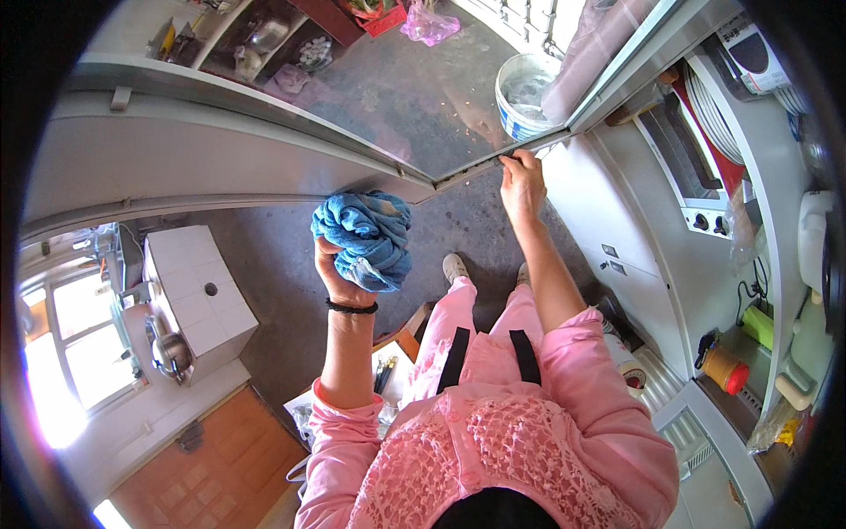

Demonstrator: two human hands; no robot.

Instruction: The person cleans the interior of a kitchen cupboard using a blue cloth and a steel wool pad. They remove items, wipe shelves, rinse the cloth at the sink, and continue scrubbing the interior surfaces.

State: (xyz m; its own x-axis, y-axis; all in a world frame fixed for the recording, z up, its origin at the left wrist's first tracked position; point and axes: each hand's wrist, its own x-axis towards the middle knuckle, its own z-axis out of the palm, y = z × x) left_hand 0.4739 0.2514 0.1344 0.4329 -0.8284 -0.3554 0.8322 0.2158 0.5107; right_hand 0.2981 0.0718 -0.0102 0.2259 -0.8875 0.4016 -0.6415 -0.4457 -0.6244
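A bunched blue cloth (367, 238) rests in my left hand (334, 268), with the fingers mostly hidden under it. The cloth is up against the lower edge of a grey metal frame member (198, 162), though I cannot tell how firmly it touches. My right hand (524, 185) grips the metal edge (479, 168) of a glass panel (410, 112), fingertips curled onto it. Through the glass the concrete floor and several goods show. A black band circles my left wrist.
Beyond the glass stands a white bucket (522, 99). A white cabinet (608, 205) and a shelf with a small oven (687, 159) flank my right side. Left are a white-tiled block (201, 284), a metal pot (170, 354) and a brown door (218, 456).
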